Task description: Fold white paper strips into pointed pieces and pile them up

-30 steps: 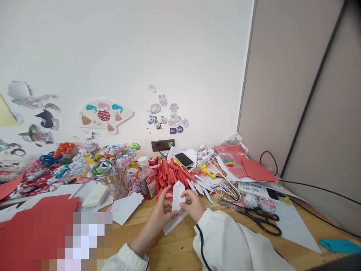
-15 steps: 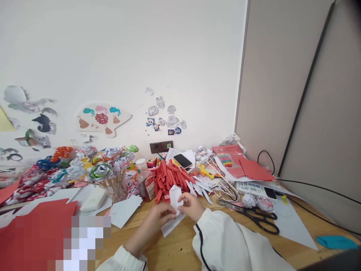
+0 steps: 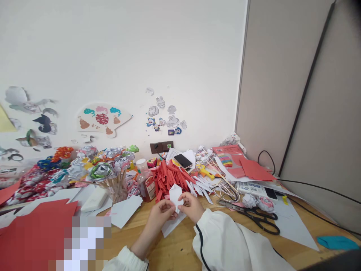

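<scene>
A small folded piece of white paper (image 3: 175, 194) stands upright between my two hands, its top end pointed. My left hand (image 3: 161, 213) pinches its lower left edge with thumb and fingers. On the other side my right hand (image 3: 190, 206) grips the right edge, fingers closed. Beneath them a flat sheet of white paper (image 3: 170, 227) lies on the wooden table, partly covered by the hands. Right behind the folded piece is a heap of folded red paper strips (image 3: 172, 175), with folded white strips (image 3: 201, 185) at its right.
Black scissors (image 3: 262, 218) lie right of my right sleeve. A bottle (image 3: 145, 180) and a bunch of paper flowers (image 3: 103, 167) stand at the back left. Red paper sheets (image 3: 39, 226) cover the left front. A phone (image 3: 183, 160) and a yellow glue gun (image 3: 207, 172) lie behind the strips.
My left hand has shifted slightly up and right, its fingers now closer to my right hand. The folded white paper shows a wider, flatter face; my right hand has barely moved.
</scene>
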`<control>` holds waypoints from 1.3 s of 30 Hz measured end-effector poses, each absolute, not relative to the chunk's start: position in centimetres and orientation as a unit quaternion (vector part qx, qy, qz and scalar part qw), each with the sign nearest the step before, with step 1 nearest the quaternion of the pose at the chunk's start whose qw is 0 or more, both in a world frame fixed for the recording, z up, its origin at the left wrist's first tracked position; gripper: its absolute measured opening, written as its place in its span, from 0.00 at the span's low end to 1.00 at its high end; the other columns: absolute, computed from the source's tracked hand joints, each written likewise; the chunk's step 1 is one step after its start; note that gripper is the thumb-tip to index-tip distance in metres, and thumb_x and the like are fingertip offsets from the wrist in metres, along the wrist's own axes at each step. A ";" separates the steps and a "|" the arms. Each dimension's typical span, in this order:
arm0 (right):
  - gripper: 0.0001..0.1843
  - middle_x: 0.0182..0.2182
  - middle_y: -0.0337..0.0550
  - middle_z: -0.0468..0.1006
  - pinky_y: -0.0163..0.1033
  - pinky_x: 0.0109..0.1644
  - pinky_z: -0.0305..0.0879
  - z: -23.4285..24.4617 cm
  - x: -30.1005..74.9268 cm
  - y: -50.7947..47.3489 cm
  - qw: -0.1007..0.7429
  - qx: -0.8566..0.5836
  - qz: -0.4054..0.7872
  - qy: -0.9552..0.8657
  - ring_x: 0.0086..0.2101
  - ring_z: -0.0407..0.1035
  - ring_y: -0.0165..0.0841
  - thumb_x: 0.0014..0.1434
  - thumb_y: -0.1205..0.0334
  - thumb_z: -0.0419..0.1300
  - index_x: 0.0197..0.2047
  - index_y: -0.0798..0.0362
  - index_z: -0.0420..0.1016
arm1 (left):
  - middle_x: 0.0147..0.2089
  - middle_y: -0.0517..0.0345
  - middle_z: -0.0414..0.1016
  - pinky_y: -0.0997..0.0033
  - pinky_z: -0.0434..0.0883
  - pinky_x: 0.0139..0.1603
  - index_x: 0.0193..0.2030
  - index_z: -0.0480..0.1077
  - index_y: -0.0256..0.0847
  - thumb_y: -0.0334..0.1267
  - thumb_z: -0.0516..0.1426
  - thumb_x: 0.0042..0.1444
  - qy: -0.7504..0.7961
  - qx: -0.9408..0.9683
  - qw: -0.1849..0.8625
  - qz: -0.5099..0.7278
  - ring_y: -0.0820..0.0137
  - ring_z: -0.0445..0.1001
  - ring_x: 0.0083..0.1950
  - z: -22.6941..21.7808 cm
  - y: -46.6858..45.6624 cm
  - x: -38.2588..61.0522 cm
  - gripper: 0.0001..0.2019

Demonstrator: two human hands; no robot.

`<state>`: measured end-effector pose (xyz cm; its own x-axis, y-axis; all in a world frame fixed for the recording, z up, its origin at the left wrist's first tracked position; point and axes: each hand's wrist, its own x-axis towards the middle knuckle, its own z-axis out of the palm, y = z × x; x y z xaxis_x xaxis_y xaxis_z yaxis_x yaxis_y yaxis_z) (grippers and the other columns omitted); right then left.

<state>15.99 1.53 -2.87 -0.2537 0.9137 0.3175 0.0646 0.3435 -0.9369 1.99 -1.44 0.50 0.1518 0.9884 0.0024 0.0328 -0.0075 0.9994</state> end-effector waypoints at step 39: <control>0.08 0.17 0.31 0.61 0.31 0.25 0.56 -2.7 15.2 0.8 0.534 -0.383 0.428 -0.620 0.20 0.59 0.24 0.43 0.69 0.54 0.30 0.54 0.61 | 0.11 0.71 0.61 0.77 0.62 0.15 0.28 0.59 0.40 0.44 0.55 0.41 0.472 0.519 0.456 0.547 0.76 0.63 0.12 -0.4 -1.9 4.2 0.12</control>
